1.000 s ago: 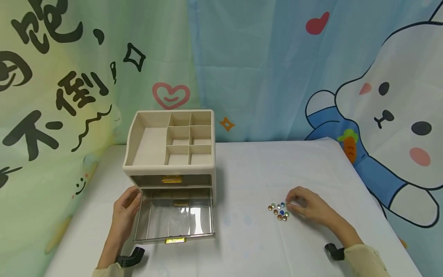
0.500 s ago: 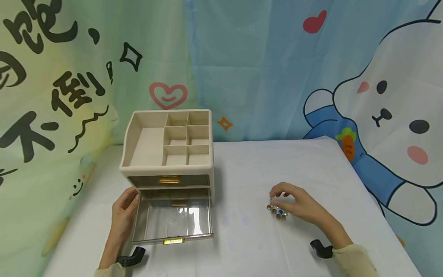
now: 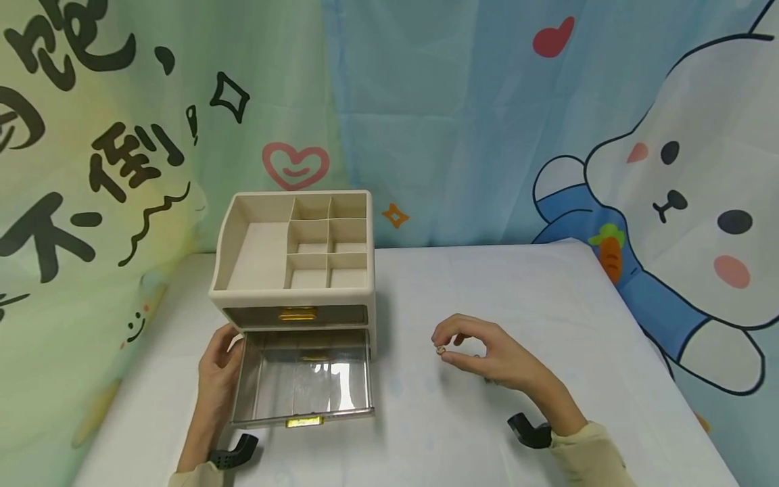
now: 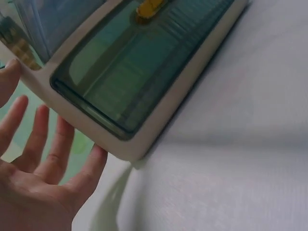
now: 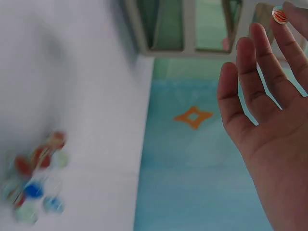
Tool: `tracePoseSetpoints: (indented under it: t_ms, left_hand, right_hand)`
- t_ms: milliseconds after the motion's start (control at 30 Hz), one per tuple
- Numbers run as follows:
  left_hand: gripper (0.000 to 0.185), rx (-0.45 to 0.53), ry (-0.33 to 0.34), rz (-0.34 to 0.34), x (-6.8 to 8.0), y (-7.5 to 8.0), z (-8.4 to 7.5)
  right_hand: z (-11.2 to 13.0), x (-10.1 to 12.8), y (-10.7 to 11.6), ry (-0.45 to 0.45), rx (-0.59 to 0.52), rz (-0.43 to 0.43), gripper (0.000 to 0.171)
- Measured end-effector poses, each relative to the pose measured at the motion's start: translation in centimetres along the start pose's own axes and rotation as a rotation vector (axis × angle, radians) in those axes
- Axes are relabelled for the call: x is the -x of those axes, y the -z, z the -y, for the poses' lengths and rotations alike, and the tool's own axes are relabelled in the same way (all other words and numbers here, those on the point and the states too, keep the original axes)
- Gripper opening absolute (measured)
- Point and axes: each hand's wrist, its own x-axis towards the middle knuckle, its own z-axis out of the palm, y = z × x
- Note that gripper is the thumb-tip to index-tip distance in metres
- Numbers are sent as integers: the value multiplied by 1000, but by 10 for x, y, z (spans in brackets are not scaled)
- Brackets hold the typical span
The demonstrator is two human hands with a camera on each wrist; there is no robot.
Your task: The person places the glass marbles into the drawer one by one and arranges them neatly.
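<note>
Marble (image 3: 441,350) now pinched in right hand (image 3: 487,355), lifted off the pile toward the open drawer (image 3: 302,379)

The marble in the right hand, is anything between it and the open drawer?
Nothing visible: only bare table lies between the marble pinched by the right hand and the open drawer, steadied by the left hand.

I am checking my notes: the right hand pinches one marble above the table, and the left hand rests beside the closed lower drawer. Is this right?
Not quite. The lower drawer is pulled open, as the head view shows. The rest holds: the right hand pinches one marble, and the left hand rests beside that drawer.
</note>
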Motion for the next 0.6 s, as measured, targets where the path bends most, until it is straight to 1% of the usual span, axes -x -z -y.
tracePoseSetpoints:
  t_ms: [100, 233, 367, 600]
  left_hand:
    - [37, -11, 28, 0, -1, 2, 3]
    - [35, -66, 64, -21, 0, 5, 7]
    - [38, -111, 77, -3, 2, 9, 12]
    - [44, -105, 91, 12, 3, 13, 16]
  right_hand:
    - [9, -9, -3, 17, -19, 26, 25]
    - [20, -19, -6, 42, -49, 50, 25]
    - [28, -29, -11, 72, -91, 70, 26]
    - [37, -45, -22, 124, -170, 112, 25]
